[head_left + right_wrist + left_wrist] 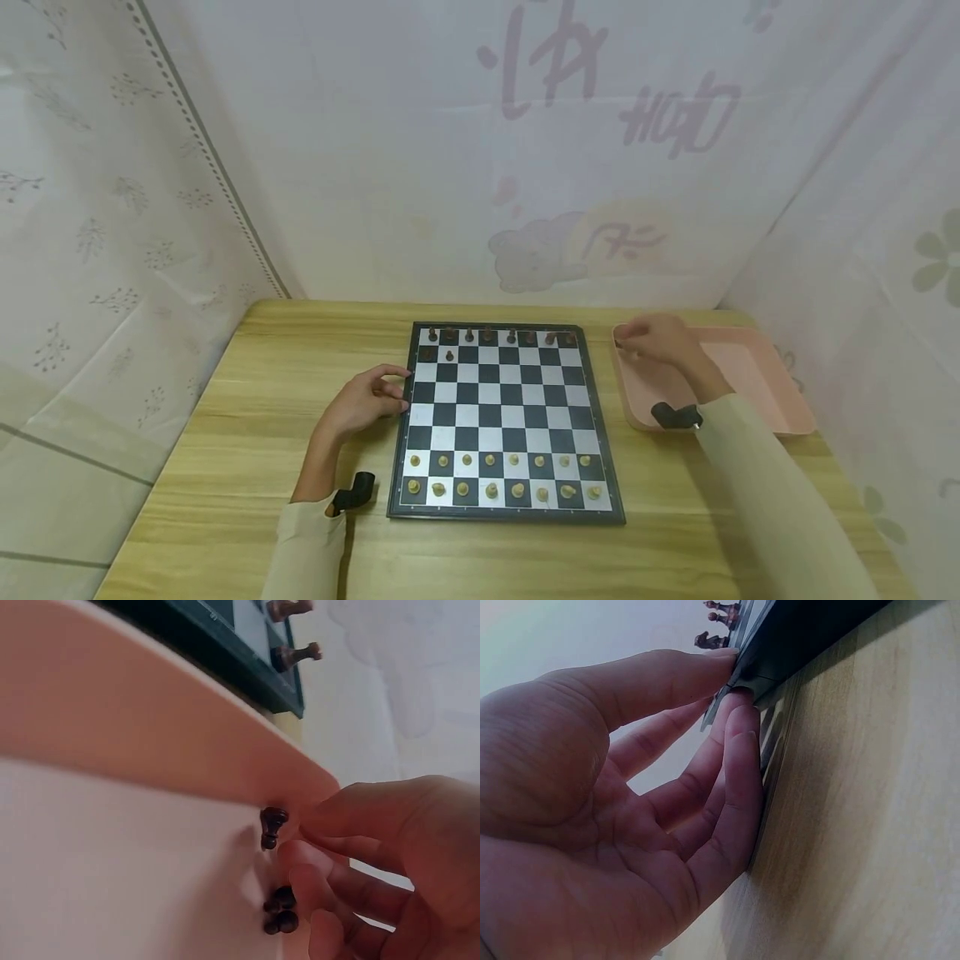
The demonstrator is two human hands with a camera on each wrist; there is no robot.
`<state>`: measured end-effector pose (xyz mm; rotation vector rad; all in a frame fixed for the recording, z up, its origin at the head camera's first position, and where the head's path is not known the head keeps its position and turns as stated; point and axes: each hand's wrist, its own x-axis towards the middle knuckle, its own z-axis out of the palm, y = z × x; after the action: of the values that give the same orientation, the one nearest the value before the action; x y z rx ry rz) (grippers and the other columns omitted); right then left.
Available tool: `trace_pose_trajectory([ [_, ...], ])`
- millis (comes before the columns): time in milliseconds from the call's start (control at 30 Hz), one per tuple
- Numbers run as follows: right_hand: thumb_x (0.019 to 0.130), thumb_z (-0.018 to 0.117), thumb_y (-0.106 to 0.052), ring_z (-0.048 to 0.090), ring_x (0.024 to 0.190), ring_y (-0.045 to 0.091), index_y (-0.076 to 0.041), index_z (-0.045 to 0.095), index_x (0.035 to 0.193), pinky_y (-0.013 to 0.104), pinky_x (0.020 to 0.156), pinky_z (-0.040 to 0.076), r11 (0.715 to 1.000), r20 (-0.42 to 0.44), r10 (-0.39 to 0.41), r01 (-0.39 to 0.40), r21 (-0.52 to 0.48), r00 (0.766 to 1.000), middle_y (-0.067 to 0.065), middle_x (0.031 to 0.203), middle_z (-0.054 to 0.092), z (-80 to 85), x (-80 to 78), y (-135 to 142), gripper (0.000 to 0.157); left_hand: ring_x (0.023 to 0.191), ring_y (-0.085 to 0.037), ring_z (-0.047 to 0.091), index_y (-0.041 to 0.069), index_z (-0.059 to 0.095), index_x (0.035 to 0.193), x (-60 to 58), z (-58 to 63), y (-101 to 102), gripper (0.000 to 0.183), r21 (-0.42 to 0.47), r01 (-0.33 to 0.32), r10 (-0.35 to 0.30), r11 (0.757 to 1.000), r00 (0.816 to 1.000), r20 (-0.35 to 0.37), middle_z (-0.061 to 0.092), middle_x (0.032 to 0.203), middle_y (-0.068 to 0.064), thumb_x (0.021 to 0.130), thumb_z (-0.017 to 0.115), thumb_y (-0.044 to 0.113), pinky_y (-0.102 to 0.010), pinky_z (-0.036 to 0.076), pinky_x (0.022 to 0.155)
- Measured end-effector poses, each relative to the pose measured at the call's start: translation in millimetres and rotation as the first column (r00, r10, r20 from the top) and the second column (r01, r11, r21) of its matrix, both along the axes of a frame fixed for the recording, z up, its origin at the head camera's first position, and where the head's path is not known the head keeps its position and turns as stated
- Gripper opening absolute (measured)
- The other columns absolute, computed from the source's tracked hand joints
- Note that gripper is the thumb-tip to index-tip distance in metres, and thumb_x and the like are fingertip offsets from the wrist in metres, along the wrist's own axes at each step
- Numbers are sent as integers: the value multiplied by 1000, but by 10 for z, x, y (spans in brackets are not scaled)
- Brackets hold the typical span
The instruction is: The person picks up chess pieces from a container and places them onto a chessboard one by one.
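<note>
At the left edge of a black-and-white chessboard (488, 392), my left hand (365, 403) grips the rim. In the left wrist view its thumb (697, 675) lies over the top of the rim, with the fingers curled at its side. My right hand (660, 340) reaches into the far left corner of a pink tray (772, 387). In the right wrist view, its thumb and fingertips are right beside a dark chess piece (273, 826); I cannot tell whether they pinch it. More dark pieces (281, 909) lie below it in the tray.
Dark pieces (487, 335) line the far row of the board, with two more, including a pawn (449, 356), in front at left. Light pieces (492, 490) fill the two near rows. A wooden table (300, 350) carries everything; a printed curtain (420, 167) hangs behind.
</note>
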<state>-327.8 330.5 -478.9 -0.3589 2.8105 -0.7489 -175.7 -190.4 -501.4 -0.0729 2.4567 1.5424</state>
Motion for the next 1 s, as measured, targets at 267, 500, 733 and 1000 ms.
trace_pose_trajectory([
  [267,100,74,-32,67,106,40,-1,78,131,78,98,44,991,49,-52,46,122,997,25,133,74,2,-74,-69,44,92,-26,68,2,68,141,1,2,8,48,9,9,-8,1000,1000,-4,73,103,-13,94,80,0,-35,54,81],
  [500,99,73,-32,58,128,59,-1,76,131,100,96,15,984,58,-66,55,169,996,30,142,67,-16,-64,-103,44,91,-26,67,3,69,141,4,3,3,49,10,5,-5,1000,1000,-7,73,102,-13,94,80,0,-35,53,81],
  [733,99,71,-24,53,135,64,-1,73,133,100,97,2,993,24,17,-19,118,1000,31,142,66,-148,-19,-40,41,91,-26,67,3,68,141,-4,9,0,48,-2,10,-10,1000,1000,-13,73,102,-13,94,80,1,-35,53,81],
  [1000,90,76,-15,63,118,52,-6,74,112,98,99,-4,997,11,68,-69,45,998,21,119,76,-184,69,-69,23,90,-26,67,2,68,140,12,12,1,48,19,16,-16,1000,1000,-15,73,101,-15,93,80,-1,-34,54,79],
])
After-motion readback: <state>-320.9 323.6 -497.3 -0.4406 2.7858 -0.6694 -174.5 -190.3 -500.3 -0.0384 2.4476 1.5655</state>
